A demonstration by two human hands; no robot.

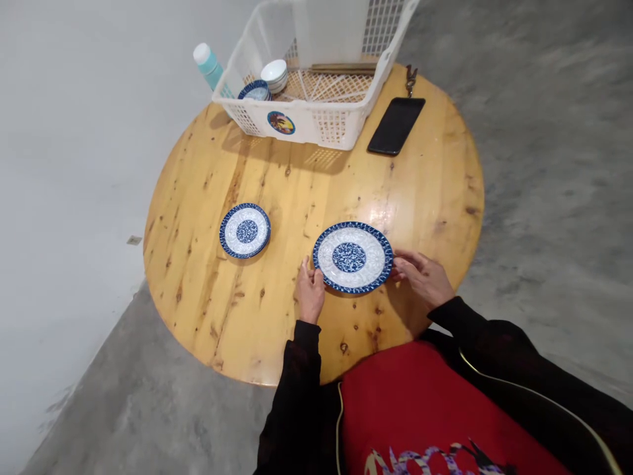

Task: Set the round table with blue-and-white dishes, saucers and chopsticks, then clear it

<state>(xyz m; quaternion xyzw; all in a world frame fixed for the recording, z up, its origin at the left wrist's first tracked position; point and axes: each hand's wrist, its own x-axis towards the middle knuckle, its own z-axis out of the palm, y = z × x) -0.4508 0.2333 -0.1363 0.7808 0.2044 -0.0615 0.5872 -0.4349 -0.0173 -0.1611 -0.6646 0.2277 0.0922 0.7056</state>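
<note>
A large blue-and-white plate (349,257) is between my two hands, over the near part of the round wooden table. At its left rim, my left hand (311,290) grips the edge with thumb and fingers. My right hand (424,274) is closed on the opposite rim, the thumb above and the fingers partly hidden under it. A smaller plate (244,230) with the same blue pattern lies to the left, apart from both hands. Whether the large plate touches the table is hard to tell.
Across the far side of the wooden table (198,290) stands a white plastic basket (301,122). Inside it are white bowls (275,74), blue-patterned dishes (255,90) and chopsticks (343,68). A turquoise bottle (208,64) stands left of it, a black phone (397,125) lies right.
</note>
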